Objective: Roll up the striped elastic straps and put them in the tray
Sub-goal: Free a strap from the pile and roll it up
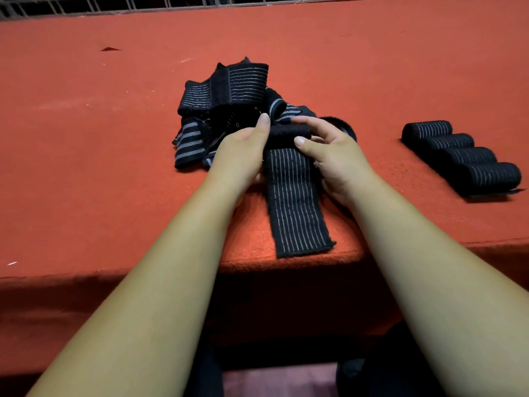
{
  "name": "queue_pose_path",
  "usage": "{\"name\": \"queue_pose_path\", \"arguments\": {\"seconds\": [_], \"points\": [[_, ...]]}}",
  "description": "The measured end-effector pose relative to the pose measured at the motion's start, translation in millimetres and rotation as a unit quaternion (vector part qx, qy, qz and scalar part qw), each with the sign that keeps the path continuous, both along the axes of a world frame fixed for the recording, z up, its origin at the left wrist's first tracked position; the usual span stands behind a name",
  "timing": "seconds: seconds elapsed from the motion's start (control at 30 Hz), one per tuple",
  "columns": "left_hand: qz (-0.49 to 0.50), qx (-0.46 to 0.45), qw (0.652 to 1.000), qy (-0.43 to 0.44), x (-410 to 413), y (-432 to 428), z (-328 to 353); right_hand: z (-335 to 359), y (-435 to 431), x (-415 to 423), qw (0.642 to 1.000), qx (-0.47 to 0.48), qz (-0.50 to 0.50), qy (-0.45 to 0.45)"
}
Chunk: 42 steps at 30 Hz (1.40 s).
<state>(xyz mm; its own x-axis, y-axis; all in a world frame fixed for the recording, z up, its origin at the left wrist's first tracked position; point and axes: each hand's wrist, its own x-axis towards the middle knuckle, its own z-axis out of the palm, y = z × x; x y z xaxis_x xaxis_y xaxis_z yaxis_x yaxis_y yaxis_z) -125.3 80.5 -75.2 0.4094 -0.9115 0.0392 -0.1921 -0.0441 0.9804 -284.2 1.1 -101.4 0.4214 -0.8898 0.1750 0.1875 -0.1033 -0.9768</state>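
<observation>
Our bare forearms, left forearm [160,282] and right forearm [429,282], reach forward over the near edge of a table covered in red felt [100,144]. Both hands meet at the middle of the table on one striped elastic strap [294,202]. The left hand [243,156] grips the left end of the strap's rolled-up part [289,132], thumb raised against it. The right hand [335,159] grips the right end, thumb pressed on the near side and fingers curled over the top. We see the roll held between the two hands, just above or on the felt; which, we cannot tell.

From the roll, the strap's unrolled length lies flat on the felt and runs straight toward us, pale stripes lengthwise, its cut end close to the table's near edge.

Just behind the hands sits a loose pile of straps [229,90], dark with pale stripes, folded and tangled over one another.

Well apart to the right, four finished rolls [461,156] lie side by side on the felt, touching in a slanted row. A flat dark tab shows under the nearest one.

Along the table's far edge runs a wire grid [86,7].
</observation>
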Motion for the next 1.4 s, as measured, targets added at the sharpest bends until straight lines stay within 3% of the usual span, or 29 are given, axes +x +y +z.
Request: {"name": "queue_pose_path", "arguments": {"seconds": [0.17, 0.3, 0.37, 0.53, 0.9, 1.03, 1.4], "points": [[0.045, -0.018, 0.999, -0.023, -6.0, -3.7, -3.1, -3.1, 4.9, 3.2, 1.0, -0.003, -0.002, 0.01], [0.067, 0.005, 0.991, -0.118, -12.0, 0.7, 1.2, -1.4, 10.7, 7.8, 0.999, -0.012, -0.016, 0.035], [0.076, 0.012, 0.989, -0.125, -11.6, 2.2, 1.4, 2.0, 12.2, 7.9, 0.999, -0.017, -0.011, 0.042], [0.035, -0.024, 0.995, -0.092, -10.4, 2.1, -5.5, 10.4, 11.5, 8.2, 0.998, 0.012, -0.043, 0.043], [0.022, -0.041, 0.987, 0.152, -2.2, -5.7, -10.2, 9.7, 16.3, 12.8, 0.997, 0.021, -0.069, 0.007], [0.022, -0.064, 0.986, 0.154, -4.9, -4.6, -6.5, 13.0, 18.6, 12.6, 0.996, 0.034, -0.075, 0.021], [-0.033, -0.108, 0.988, 0.105, -2.3, -3.3, -14.0, 11.4, 15.9, 6.7, 0.982, 0.031, -0.067, 0.172]]}}
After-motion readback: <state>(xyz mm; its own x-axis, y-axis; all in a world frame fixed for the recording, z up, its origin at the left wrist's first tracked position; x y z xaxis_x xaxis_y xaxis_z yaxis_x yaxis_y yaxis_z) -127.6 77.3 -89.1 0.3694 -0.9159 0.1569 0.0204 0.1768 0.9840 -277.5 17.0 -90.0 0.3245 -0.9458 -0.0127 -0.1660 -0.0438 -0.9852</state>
